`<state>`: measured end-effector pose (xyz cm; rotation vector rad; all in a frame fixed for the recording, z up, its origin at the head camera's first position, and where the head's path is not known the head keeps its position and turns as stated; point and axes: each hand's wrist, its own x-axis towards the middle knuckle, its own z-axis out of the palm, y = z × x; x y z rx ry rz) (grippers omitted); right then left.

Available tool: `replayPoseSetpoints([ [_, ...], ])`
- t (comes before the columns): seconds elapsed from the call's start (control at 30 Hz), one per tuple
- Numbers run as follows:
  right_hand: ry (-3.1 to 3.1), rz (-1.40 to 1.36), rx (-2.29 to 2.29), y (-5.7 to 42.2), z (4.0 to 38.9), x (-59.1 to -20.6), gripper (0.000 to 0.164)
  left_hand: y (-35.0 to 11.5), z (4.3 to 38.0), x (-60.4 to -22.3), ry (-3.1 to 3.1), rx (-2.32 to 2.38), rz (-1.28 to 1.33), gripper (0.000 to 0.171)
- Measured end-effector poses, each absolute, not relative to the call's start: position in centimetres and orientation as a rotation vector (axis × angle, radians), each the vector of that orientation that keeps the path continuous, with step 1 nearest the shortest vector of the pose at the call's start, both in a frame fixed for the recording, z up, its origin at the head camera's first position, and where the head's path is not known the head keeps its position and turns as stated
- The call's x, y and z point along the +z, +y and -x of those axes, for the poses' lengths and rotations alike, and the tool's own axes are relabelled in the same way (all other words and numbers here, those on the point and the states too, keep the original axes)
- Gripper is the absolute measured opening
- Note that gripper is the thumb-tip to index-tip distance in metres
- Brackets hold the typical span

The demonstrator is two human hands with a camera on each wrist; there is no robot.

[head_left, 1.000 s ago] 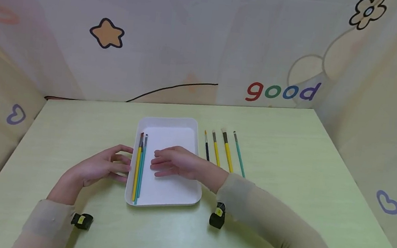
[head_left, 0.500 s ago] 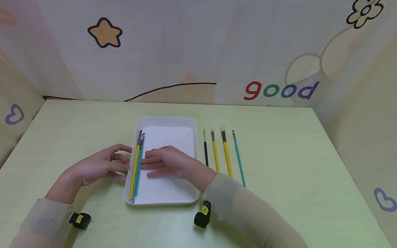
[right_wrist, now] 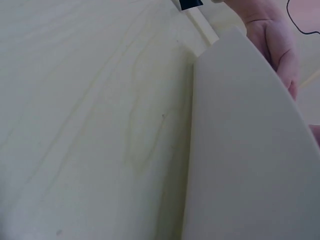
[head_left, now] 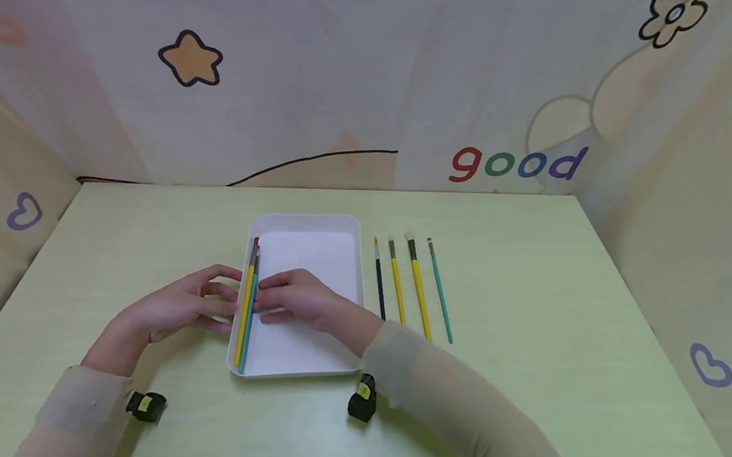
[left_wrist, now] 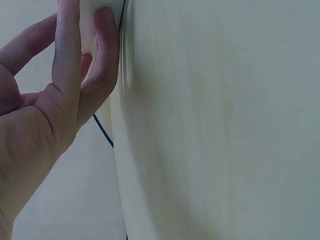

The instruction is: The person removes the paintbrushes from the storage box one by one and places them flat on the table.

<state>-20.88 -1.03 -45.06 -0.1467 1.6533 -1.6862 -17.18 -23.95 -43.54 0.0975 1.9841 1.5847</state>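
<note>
A white tray (head_left: pixel 317 348) lies on the table, with a yellow-handled paintbrush (head_left: pixel 243 320) and at least one teal-handled paintbrush (head_left: pixel 246 340) along its left wall. My right hand (head_left: pixel 309 300) reaches over the tray from the right. Its extended fingertips touch the teal brush's side, or nearly so. On the outer left side, my left hand (head_left: pixel 185 305) rests loosely bent fingers against the tray wall. The left wrist view shows this hand (left_wrist: pixel 65 85) at the tray edge. In the right wrist view the tray's outer wall (right_wrist: pixel 240 140) hides most of the right hand.
Right of the tray lie several paintbrushes in a row: a dark-handled one (head_left: pixel 380 284), a slim yellow one (head_left: pixel 398 286), a thicker yellow one (head_left: pixel 421 289) and a teal one (head_left: pixel 441 295). The right forearm (head_left: pixel 455 392) crosses the table in front of them.
My right hand has moved left across the tray up to the brushes. The teal brushes have shifted left, closer to the yellow one and the wall. The left hand has stayed put.
</note>
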Motion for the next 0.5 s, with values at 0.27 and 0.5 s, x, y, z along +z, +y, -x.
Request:
replayPoseSetpoints([
  [0.27, 1.765, 0.204, -1.691, -2.1, 20.3, -45.3, 0.031, -24.0, 17.3, -43.7, 1.950, 1.618, -0.115, 0.065],
  [0.5, 1.778, 0.160, -1.695, -2.1, 20.1, -45.0, 0.027, -24.0, 17.3, -43.7, 1.929, 1.633, -0.121, 0.064],
])
